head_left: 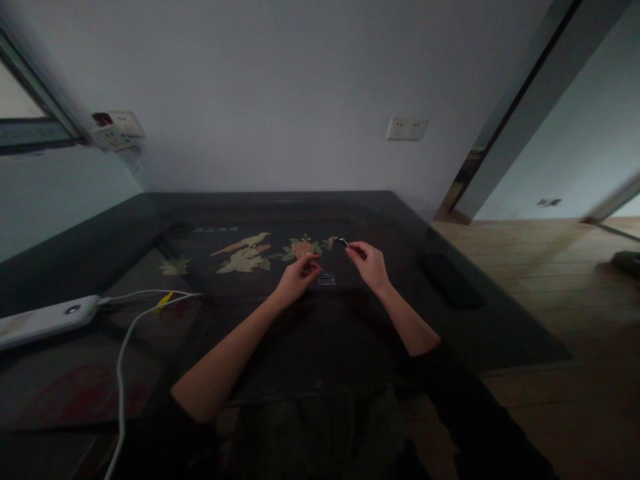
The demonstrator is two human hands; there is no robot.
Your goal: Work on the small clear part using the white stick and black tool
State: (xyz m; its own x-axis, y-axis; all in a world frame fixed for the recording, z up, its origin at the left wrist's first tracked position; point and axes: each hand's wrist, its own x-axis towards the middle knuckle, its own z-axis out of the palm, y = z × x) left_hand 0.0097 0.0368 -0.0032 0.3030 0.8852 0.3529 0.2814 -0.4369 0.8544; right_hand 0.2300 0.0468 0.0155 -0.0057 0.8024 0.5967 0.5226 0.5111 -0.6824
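Observation:
My right hand (369,263) pinches a small dark object with a shiny silvery edge (342,241) between thumb and fingertips, a little above the table. Its exact kind is too small to make out. My left hand (299,275) is held opposite, fingers curled and thumb close to the fingertips; whether something tiny is in that pinch cannot be seen. Between the hands, nearer to the left one, a small clear case (327,281) lies on the dark glossy table (320,353). Painted flowers and a bird decorate the tabletop beyond my hands.
A black phone-like slab (453,280) lies on the right. At left are a white power-bank-like device (50,321) and a white cable (121,373) with a yellow tag (163,302). Behind the table stands a wall (270,100) with sockets (407,129).

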